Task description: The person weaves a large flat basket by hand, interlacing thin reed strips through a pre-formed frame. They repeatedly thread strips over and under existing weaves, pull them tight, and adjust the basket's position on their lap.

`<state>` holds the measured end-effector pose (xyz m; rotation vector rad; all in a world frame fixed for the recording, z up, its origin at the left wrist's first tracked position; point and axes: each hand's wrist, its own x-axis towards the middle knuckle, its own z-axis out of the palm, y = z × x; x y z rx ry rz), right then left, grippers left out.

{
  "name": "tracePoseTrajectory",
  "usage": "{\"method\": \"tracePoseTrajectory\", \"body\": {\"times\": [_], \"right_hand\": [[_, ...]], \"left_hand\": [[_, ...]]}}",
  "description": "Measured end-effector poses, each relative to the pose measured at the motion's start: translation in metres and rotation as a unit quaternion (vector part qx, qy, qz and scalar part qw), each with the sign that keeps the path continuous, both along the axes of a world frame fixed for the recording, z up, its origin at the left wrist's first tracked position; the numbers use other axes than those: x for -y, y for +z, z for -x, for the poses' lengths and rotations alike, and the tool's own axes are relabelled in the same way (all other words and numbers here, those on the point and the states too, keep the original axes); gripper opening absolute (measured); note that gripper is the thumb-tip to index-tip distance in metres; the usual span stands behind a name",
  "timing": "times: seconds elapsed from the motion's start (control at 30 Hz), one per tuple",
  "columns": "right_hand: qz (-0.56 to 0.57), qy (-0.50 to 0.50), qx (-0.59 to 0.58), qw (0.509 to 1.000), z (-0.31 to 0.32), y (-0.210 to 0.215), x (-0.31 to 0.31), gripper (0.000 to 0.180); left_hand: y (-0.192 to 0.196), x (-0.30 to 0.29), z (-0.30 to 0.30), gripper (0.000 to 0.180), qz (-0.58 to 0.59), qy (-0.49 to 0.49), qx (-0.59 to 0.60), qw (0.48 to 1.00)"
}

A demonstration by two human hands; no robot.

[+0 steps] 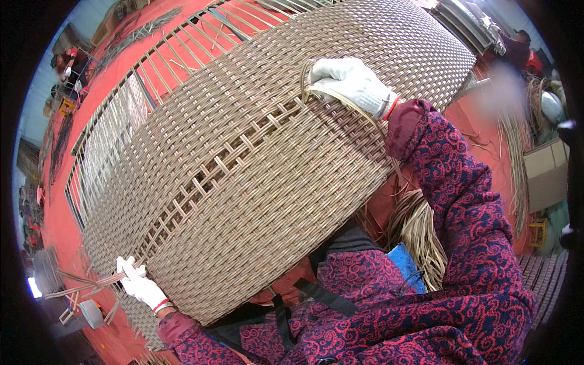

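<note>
A large brown woven wicker panel (274, 201) spreads before me, with a slanting band of open gaps across its middle. At the upper right end of that band my right hand (351, 84), in a white glove, is closed on a looped wicker strand (340, 97). The strand curves in front of the fingers and trails back under the wrist. My left hand (141, 286), gloved too, is at the panel's lower left edge. Its fingers are closed around several wicker strands (100, 283), which run off to the left.
Bare frame bars (167, 64) border the panel's far side, over a red floor (134, 52). Loose strands (420, 225) lie by my right elbow. A cardboard box (547, 173) and a yellow stool (538, 232) stand at right. Another person (76, 67) is at far left.
</note>
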<state>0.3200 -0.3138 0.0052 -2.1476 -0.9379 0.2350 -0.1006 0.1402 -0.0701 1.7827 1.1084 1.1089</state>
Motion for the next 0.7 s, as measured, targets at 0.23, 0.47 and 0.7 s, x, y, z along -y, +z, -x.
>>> {"method": "tracePoseTrajectory", "body": {"times": [0.23,0.47,0.7], "right_hand": [[0.237,0.065,0.266,0.932,-0.005,0.007,-0.012,0.022],[0.298,0.020,0.256,0.919,-0.011,-0.006,-0.021,0.030],[0.315,0.054,0.209,0.924,-0.024,0.007,-0.030,0.039]], "left_hand": [[0.001,0.000,-0.002,0.047,0.003,-0.005,0.015,1.000],[-0.003,-0.005,0.003,0.044,0.019,-0.010,0.032,0.999],[-0.006,-0.015,0.003,0.039,0.089,0.018,0.124,0.988]]}}
